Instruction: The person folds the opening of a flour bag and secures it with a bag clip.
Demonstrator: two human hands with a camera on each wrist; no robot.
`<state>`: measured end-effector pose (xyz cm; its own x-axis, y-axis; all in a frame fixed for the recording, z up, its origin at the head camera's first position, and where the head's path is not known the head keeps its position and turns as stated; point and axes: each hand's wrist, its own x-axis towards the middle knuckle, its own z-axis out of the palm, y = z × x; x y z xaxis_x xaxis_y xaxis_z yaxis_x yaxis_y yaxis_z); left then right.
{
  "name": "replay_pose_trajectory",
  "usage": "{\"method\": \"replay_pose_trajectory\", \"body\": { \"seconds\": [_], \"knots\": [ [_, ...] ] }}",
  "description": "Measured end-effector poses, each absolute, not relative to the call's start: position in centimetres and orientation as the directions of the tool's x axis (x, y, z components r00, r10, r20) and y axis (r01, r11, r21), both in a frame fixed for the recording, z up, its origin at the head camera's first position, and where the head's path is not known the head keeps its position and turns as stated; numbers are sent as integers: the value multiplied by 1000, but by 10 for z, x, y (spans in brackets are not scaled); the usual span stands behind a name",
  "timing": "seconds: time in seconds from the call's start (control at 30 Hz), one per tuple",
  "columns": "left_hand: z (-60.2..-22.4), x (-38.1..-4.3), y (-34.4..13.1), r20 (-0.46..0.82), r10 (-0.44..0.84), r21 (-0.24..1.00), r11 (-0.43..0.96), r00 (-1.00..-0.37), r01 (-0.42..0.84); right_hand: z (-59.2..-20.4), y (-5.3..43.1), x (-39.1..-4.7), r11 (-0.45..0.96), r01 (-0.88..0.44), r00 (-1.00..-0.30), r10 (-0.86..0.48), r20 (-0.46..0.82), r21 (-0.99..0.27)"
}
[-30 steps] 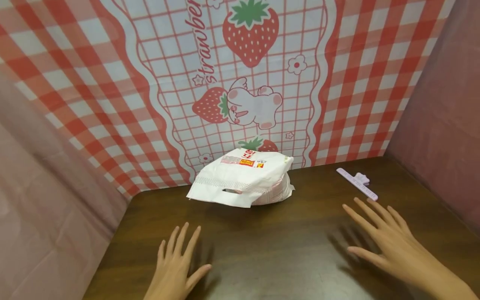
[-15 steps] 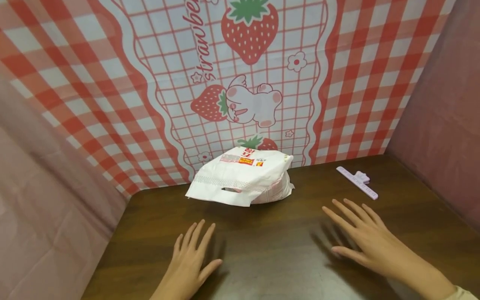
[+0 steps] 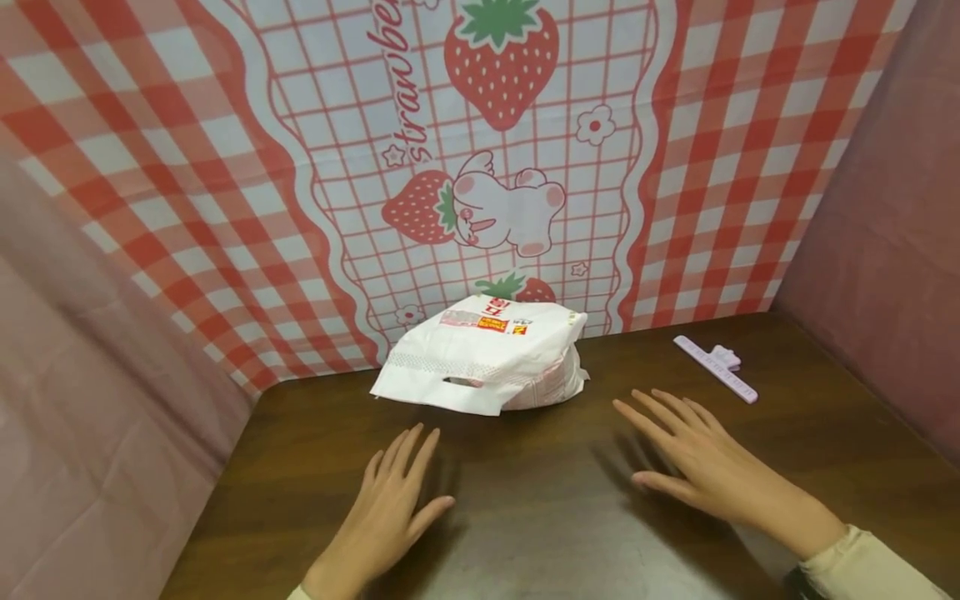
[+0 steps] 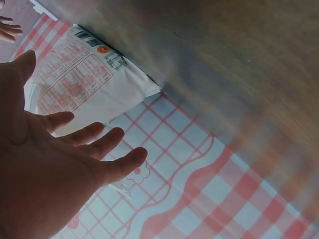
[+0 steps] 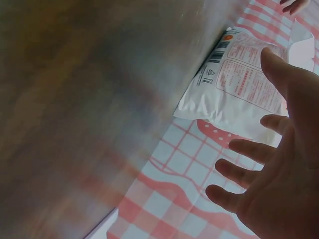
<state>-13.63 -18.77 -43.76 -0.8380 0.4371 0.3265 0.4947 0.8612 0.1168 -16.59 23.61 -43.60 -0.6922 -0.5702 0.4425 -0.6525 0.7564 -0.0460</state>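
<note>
A white plastic bag [image 3: 457, 354] with red and yellow print and a cut-out handle slot lies at the back of the dark wooden table, its handle edge toward me. Red printed text and a barcode show on its front face in the left wrist view, where the bag [image 4: 84, 79] leans away from the table. My left hand [image 3: 382, 508], fingers spread, hovers in front of the bag's left side, holding nothing. To the bag's right front, my right hand [image 3: 697, 458] is likewise spread and holds nothing. Both hands are apart from the bag.
A pale lilac sealing clip [image 3: 716, 368] lies on the table [image 3: 540, 517] at the back right, beyond my right hand. A strawberry-print checked cloth [image 3: 592, 200] hangs right behind the bag. Pink curtains [image 3: 97, 400] flank the table on both sides.
Both hands have moved inward and forward, closer to the bag, the right one travelling farther left. The bag and the clip have stayed where they were.
</note>
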Motion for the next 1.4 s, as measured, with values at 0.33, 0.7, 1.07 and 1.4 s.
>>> {"method": "replay_pose_trajectory", "body": {
  "seconds": [0.33,0.7,1.07,1.4],
  "knots": [
    [-439,-153,-184,329,439,195,835,-836,515,-435,216,-187,750,-660,-699,-589,405,-49],
    [-436,-173,-164,340,475,220,799,-812,560,-437,209,-209,726,-669,-720,-578,383,-161],
    [-437,-186,-147,331,469,289,775,-818,562,-440,194,-225,679,-649,-760,-557,336,-343],
    [-442,-205,-133,429,434,371,715,-793,592,-441,175,-251,660,-618,-785,-488,381,-428]
  ]
}}
